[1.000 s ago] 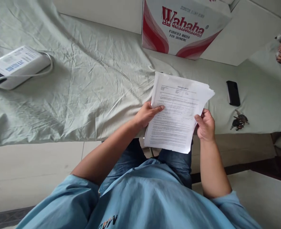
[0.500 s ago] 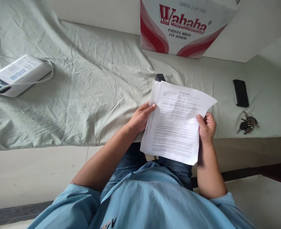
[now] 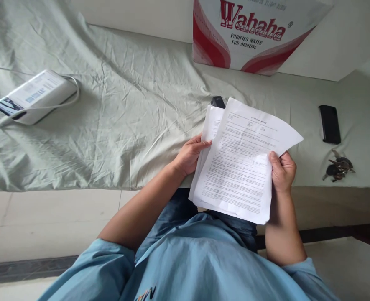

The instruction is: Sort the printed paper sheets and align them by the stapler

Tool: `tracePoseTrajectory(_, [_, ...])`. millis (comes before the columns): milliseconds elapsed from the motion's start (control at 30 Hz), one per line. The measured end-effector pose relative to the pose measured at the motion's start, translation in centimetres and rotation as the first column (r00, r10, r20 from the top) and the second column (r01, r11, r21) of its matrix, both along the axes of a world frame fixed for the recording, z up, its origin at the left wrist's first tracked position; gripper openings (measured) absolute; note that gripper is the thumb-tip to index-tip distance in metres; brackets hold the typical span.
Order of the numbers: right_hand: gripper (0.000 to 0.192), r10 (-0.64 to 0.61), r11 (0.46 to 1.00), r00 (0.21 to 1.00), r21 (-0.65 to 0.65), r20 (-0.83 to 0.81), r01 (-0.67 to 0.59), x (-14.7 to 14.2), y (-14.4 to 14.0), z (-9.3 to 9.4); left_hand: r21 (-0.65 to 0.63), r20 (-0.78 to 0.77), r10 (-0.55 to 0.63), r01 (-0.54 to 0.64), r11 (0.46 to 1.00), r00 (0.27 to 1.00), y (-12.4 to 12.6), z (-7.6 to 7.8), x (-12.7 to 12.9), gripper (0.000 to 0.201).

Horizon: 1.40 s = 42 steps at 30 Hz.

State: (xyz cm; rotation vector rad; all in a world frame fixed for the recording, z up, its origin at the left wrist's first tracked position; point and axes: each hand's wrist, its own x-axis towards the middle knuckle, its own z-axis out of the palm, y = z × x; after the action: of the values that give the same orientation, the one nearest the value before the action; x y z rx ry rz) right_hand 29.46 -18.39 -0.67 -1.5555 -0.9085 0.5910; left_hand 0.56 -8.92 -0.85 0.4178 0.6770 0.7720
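Printed paper sheets are held above my lap, at the front edge of the cloth-covered table. My left hand (image 3: 191, 155) pinches the left edge of the lower sheets (image 3: 210, 122), thumb on top. The top sheet (image 3: 239, 167), headed "Overleaf Notes", lies tilted across them and covers most of their print. On its right edge my right hand (image 3: 282, 170) is closed, with the thumb on the face and the fingers behind the paper. The top sheet's upper right corner bends outward past that hand.
A Wahaba-style water carton (image 3: 244, 37) stands at the back. A small black object (image 3: 218, 102) lies partly behind the sheets. To the right are a black phone (image 3: 330, 124) and a bunch of keys (image 3: 338, 166); at left, a white box-shaped device (image 3: 36, 97) with a cable (image 3: 75, 94).
The top sheet has shifted right and tilted clockwise with my right hand, showing more of the sheets beneath. My left hand keeps its hold. The whole view has shifted slightly.
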Motion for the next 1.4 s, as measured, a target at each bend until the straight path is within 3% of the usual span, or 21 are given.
tracePoseTrajectory(133, [0.039,-0.002,1.0,1.0,-0.005,-0.017,0.002,-0.6,-0.2,0.5,0.023,0.01,0.008,-0.008,1.0,1.0,-0.1,-0.2,0.0,0.04])
tracePoseTrajectory(433, [0.036,-0.049,0.996,0.997,0.071,-0.057,0.053,-2.3,-0.2,-0.4,0.069,0.027,-0.029,0.027,0.997,0.999,-0.2,0.2,0.2,0.043])
tracePoseTrajectory(900, [0.034,-0.033,0.996,0.997,0.078,-0.07,0.038,-1.5,-0.1,-0.3,0.061,0.04,-0.044,0.041,0.997,0.998,-0.3,-0.1,0.4,0.042])
tracePoseTrajectory(1133, [0.028,-0.193,0.952,0.979,0.229,-0.071,0.204,-1.8,0.2,-0.8,0.017,0.009,-0.02,0.02,1.0,1.0,-0.1,-0.2,0.4,0.043])
tracePoseTrajectory(1233, [0.03,-0.232,0.935,0.971,0.261,-0.057,0.239,-1.5,0.3,-0.3,0.012,-0.012,0.005,-0.005,1.0,1.0,-0.1,-0.2,0.5,0.048])
tracePoseTrajectory(1400, [0.03,-0.221,0.959,0.974,0.194,0.056,0.207,-1.3,0.0,1.7,0.098,-0.044,0.005,-0.001,0.995,0.999,-0.4,-0.3,0.9,0.052])
